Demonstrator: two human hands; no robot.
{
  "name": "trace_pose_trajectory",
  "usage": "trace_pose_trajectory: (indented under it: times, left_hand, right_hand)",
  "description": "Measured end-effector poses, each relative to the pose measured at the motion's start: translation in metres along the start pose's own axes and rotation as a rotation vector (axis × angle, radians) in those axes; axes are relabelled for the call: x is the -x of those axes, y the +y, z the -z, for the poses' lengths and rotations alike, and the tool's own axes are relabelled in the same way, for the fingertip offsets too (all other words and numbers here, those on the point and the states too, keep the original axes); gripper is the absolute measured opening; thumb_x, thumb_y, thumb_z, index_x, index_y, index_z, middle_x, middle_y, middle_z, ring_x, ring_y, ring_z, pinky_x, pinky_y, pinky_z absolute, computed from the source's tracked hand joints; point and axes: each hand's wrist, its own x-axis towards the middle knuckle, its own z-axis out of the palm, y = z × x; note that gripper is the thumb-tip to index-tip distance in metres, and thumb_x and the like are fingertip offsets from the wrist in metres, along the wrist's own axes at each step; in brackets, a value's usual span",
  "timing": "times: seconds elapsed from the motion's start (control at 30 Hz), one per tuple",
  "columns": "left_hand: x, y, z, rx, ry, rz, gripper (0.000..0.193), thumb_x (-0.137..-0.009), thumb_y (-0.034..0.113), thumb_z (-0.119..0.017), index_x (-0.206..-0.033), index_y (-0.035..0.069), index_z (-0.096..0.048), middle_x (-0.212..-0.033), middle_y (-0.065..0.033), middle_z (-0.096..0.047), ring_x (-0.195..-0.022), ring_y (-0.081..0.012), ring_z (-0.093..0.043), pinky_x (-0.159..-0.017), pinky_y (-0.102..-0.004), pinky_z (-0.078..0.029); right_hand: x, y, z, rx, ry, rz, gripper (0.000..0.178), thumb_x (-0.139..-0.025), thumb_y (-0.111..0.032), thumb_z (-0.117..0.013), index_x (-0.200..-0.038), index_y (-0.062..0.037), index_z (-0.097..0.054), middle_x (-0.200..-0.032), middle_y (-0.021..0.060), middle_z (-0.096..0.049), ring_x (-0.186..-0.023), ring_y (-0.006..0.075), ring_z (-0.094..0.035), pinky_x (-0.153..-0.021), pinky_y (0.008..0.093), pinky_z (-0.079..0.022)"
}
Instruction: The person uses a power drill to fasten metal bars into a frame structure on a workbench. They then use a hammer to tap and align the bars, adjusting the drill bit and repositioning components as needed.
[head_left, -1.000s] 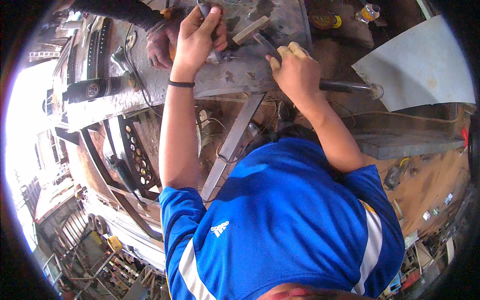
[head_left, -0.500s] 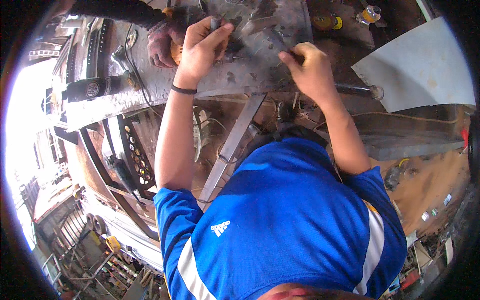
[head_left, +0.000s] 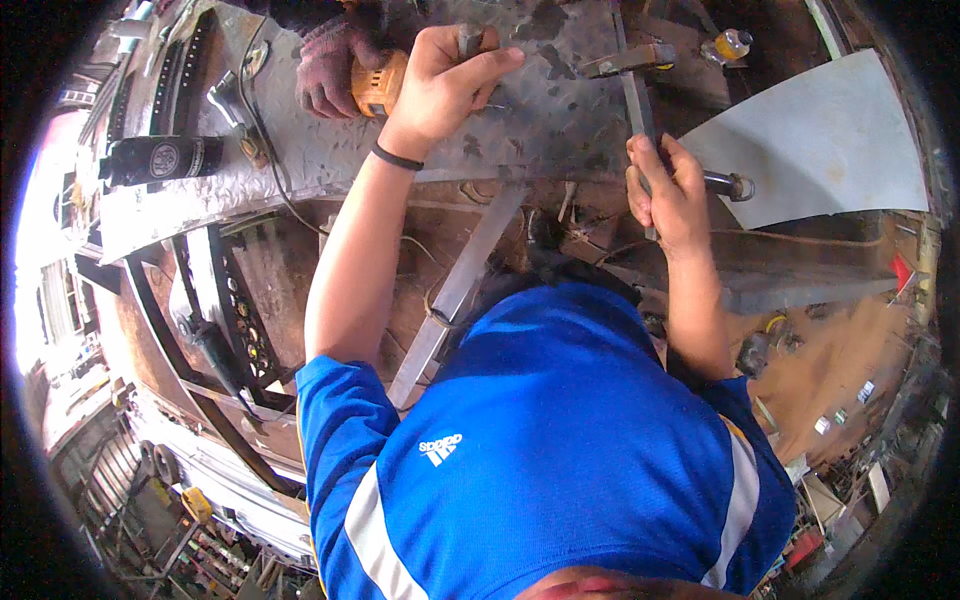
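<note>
My left hand (head_left: 448, 88) is closed around a short metal rod (head_left: 470, 40), its end standing out above the fist. Below the fist the rod's lower part is hidden. My right hand (head_left: 676, 195) grips a hammer (head_left: 638, 105) by its handle, with the head away from me, to the right of the rod and apart from it. Both hands are over a stained metal sheet (head_left: 560, 135) or close to its edge. Left of my left hand, another person's gloved hand (head_left: 330, 70) holds an orange power tool (head_left: 376, 84).
A black cylinder (head_left: 165, 158) and a cord (head_left: 275, 170) lie on the left. To the right are a pale curved sheet (head_left: 810, 140) and a small bottle (head_left: 728, 45). A metal bar (head_left: 460, 300) slants below the worktop, and an angle grinder (head_left: 210, 350) hangs lower left.
The hammer has swung right, away from the rod, with my right hand moving right and toward me. My left hand has shifted slightly right, still around the rod.
</note>
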Motion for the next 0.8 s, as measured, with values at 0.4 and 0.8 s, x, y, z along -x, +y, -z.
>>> trace_pose_trajectory:
  times: [0.4, 0.8]
  left_hand:
    - [-0.005, 0.012, 0.004, -0.409, -0.261, -0.123, 0.048, -0.076, 0.009, -0.078, -0.063, 0.011, -0.031, -0.06, 0.0054, -0.029, -0.059, -0.0079, -0.028, -0.052, -0.0315, -0.024]
    - [0.005, -0.001, -0.001, -0.469, -0.243, -0.13, 0.032, -0.075, 0.01, -0.071, -0.061, 0.003, -0.044, -0.055, -0.0004, -0.036, -0.056, -0.0094, -0.035, -0.049, -0.0348, -0.032]
  right_hand:
    - [0.036, -0.076, -0.041, 0.038, -0.07, 0.332, 0.028, -0.107, -0.029, -0.053, -0.091, -0.007, -0.049, -0.06, -0.0023, -0.045, -0.043, 0.0032, -0.037, -0.037, 0.0211, -0.03]
    - [0.052, -0.087, -0.051, 0.602, -0.052, 0.312, 0.037, -0.104, -0.038, -0.057, -0.092, -0.0033, -0.055, -0.066, 0.0061, -0.054, -0.059, 0.0145, -0.044, -0.054, 0.0332, -0.039]
